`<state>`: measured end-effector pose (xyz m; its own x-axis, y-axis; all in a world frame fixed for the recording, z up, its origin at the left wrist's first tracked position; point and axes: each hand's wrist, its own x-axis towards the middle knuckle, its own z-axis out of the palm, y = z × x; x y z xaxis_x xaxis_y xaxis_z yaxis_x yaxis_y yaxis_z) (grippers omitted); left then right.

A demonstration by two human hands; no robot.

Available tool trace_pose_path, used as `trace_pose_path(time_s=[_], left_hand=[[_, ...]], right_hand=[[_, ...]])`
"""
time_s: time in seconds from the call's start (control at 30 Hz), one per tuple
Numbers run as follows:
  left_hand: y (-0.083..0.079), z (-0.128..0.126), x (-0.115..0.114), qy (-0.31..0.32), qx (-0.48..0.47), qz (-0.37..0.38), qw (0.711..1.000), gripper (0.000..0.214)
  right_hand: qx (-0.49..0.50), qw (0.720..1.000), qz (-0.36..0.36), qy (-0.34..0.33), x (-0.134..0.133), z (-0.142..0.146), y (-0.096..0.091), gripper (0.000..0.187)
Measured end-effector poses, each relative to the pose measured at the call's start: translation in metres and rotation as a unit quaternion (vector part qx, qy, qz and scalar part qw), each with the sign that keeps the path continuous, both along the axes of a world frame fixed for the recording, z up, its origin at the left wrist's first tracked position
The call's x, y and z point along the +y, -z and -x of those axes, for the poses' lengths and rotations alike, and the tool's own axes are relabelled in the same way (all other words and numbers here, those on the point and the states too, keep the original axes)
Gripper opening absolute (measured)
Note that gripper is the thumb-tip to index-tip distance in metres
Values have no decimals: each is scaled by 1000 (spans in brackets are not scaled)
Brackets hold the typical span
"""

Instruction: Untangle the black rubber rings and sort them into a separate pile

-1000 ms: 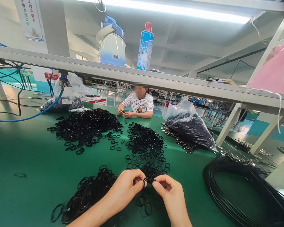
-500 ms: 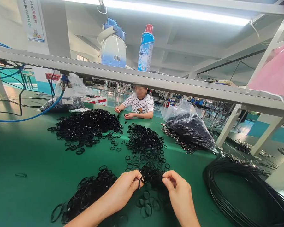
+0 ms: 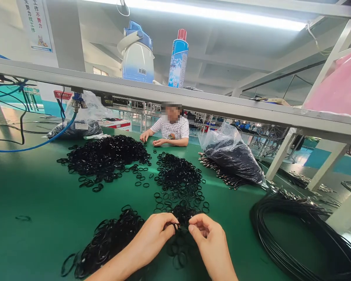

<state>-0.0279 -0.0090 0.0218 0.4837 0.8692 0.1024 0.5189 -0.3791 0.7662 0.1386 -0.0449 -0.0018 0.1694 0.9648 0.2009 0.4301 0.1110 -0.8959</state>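
- While the green bench (image 3: 41, 191) fills most of the lower view, everything on it lies spread out toward the far edge.
- Across the top runs a pale metal shelf (image 3: 216, 102), carrying a white-and-blue jug and a spray can.
- Beyond the bench sits a co-worker (image 3: 175, 130) in a striped shirt, both forearms at the far edge.
- At right lies a coil of black cable (image 3: 261, 234).
- Behind the coil, a clear plastic bag (image 3: 236, 156) with dark contents rests by leads with metal ends.
- Left of centre is the broadest pile of black rings (image 3: 105, 156).
- A narrower pile (image 3: 178, 169) stretches from the middle of the bench toward the person's hands.
- Beside the left forearm, partly hidden by it, is the nearest pile (image 3: 111, 238).
- The left hand (image 3: 158, 230) pinches between thumb and fingers.
- Just beside it, apart, the right hand (image 3: 210, 234) has thumb and forefinger tips close together; whether they grip anything, I cannot tell.
- Smallest is the black ring (image 3: 175, 227) at the left fingertips, in front of the narrower pile's near end; whether it is just one is unclear.
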Motion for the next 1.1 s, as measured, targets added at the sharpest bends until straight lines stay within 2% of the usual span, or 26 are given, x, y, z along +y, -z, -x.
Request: trace_pose_path(time_s=[0.17, 0.27, 0.37, 0.43, 0.5, 0.6, 0.7, 0.73, 0.77, 0.83, 0.9, 0.97, 1.1], left_hand=[[2, 4, 8, -23, -6, -4, 1000, 25], [8, 4, 8, 4, -20, -13, 1000, 30], [10, 3, 4, 60, -53, -2, 997, 55], [8, 3, 2, 83, -81, 7, 993, 68], [2, 4, 5, 79, -118, 12, 990, 64], [-7, 9, 14, 35, -163, 1, 986, 36], [-11, 12, 18, 11, -160, 10, 987, 16], [-12, 12, 18, 22, -152, 28, 988, 16], [-12, 12, 16, 41, -143, 46, 988, 17], [-12, 11, 11, 79, -124, 62, 987, 24], [-14, 10, 8, 86, -110, 42, 989, 29], [-17, 12, 9, 61, -100, 14, 993, 28], [-26, 27, 20, 14, -43, -21, 999, 23]], right_hand=[[-59, 993, -25, 101, 1, -16, 2, 13], [-130, 986, -49, 95, 2, -22, 4, 18], [-185, 973, -103, 95, 2, -20, 5, 33], [-184, 970, -122, 100, 0, -15, 3, 34], [-164, 974, -136, 72, -4, -6, 1, 29], [-147, 972, -177, -37, -11, 17, 10, 25], [-195, 940, -248, -128, -14, 45, 32, 15], [-231, 924, -272, -137, -14, 53, 40, 10], [-274, 908, -284, -139, -13, 59, 47, 15], [-346, 886, -282, -125, -10, 65, 55, 29], [-388, 879, -257, -103, -6, 61, 56, 23], [-413, 878, -230, -71, -2, 49, 51, 14], [-422, 884, -198, 34, 2, 17, 39, 27]])
